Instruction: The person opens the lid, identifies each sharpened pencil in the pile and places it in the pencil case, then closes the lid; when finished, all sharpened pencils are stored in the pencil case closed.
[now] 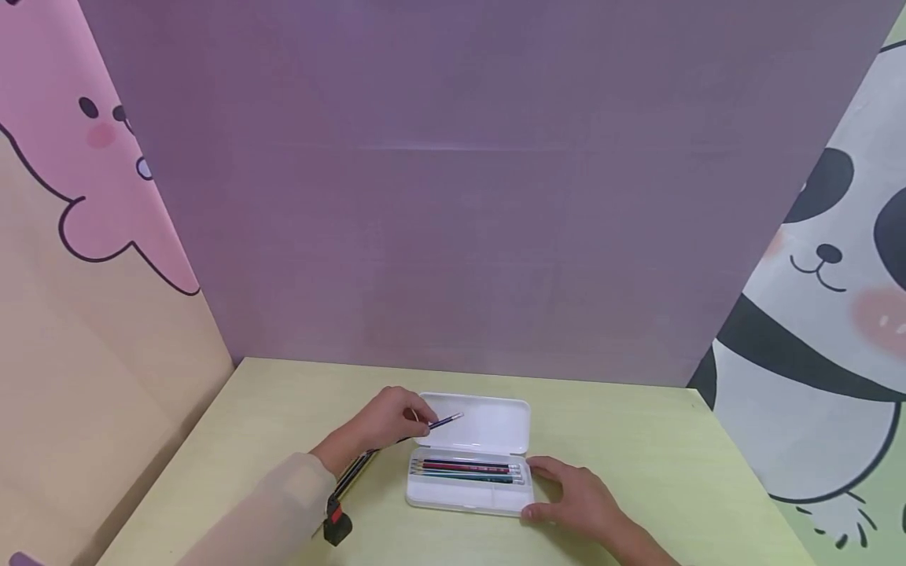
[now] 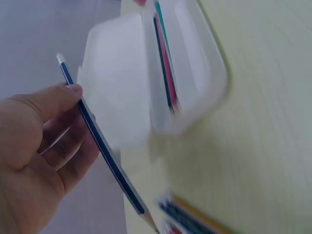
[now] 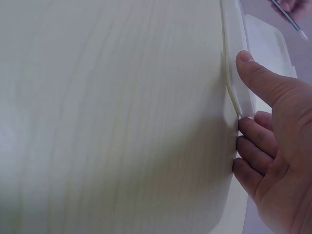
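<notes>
My left hand (image 1: 392, 417) pinches a dark blue pencil (image 2: 109, 158) between thumb and fingers. Its white eraser end points right over the open lid in the head view; the sharpened tip shows in the left wrist view. A white plastic pencil case (image 1: 453, 495) lies with its lid (image 1: 488, 424) folded back. Inside, several pencils (image 1: 467, 469), dark, red and green, lie side by side in the rear part of the tray. At the case's right end, my right hand (image 1: 583, 499) grips it, thumb (image 3: 258, 75) along the front side and fingers at the end.
Left of the case, beside the left forearm, lie several dark and yellow pencils (image 1: 355, 473). A black block-like object with a red band (image 1: 337, 525) sits at their near end. Behind the pale wooden table (image 1: 637, 440) rises a purple panel (image 1: 467, 236).
</notes>
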Demonstrator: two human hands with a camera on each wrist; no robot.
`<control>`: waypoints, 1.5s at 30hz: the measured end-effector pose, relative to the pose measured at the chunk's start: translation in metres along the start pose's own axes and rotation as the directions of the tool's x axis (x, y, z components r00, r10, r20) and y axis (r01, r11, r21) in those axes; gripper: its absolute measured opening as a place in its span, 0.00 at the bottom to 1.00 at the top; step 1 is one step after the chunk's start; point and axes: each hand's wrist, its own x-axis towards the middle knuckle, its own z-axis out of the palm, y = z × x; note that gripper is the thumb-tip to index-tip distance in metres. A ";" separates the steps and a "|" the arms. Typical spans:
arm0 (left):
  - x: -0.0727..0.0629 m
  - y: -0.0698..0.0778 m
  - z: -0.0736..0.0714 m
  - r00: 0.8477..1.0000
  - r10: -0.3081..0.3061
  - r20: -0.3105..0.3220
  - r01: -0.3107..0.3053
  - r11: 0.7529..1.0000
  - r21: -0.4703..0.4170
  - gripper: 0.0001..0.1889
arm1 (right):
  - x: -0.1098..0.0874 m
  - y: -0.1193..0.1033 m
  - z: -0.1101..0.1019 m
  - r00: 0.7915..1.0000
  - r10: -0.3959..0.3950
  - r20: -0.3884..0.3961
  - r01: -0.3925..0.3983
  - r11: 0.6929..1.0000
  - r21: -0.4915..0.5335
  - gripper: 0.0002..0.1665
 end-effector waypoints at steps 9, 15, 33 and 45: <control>0.032 0.040 0.028 0.997 0.055 0.053 -0.053 0.998 -0.033 0.08 | 0.001 0.000 0.000 1.000 0.008 -0.009 -0.008 1.000 0.011 0.48; 0.043 0.046 0.049 0.995 0.056 0.088 -0.053 0.998 -0.037 0.08 | 0.002 0.000 0.000 1.000 0.004 0.006 -0.004 1.000 0.016 0.48; 0.039 0.026 0.088 0.982 0.064 0.179 -0.078 0.994 0.072 0.08 | 0.005 0.003 0.003 1.000 -0.028 0.001 0.028 1.000 0.005 0.47; 0.034 0.025 0.100 0.987 0.059 0.151 -0.085 0.982 0.167 0.06 | 0.004 0.003 0.004 1.000 0.003 0.000 -0.003 1.000 -0.007 0.47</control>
